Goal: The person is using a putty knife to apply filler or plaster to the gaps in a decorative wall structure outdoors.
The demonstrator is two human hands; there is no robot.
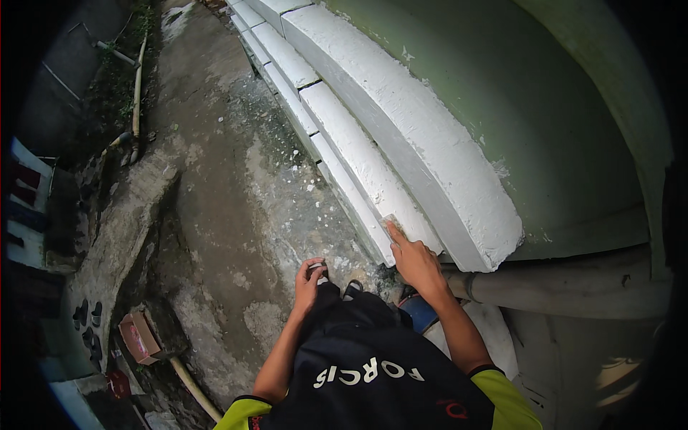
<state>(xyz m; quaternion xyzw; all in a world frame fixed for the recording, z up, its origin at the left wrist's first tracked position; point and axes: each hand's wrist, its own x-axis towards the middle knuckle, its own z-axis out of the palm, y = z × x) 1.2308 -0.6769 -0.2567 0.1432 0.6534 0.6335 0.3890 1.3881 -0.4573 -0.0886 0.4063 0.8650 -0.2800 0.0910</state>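
Note:
My right hand (pixel 416 261) presses a small pale pad, maybe sandpaper (pixel 393 221), against the lower white stepped moulding (pixel 373 179) at the foot of a green wall (pixel 516 93). My left hand (pixel 309 281) rests on my knee, its fingers curled around a small whitish thing that I cannot make out. My legs are in dark trousers and my feet in sandals stand on the concrete below.
Rough stained concrete ground (pixel 222 186) speckled with white stretches to the left. A grey pipe (pixel 566 290) runs along the wall base at right. A small red-brown box (pixel 140 337) and thin pipes (pixel 136 86) lie at the left edge by a drop.

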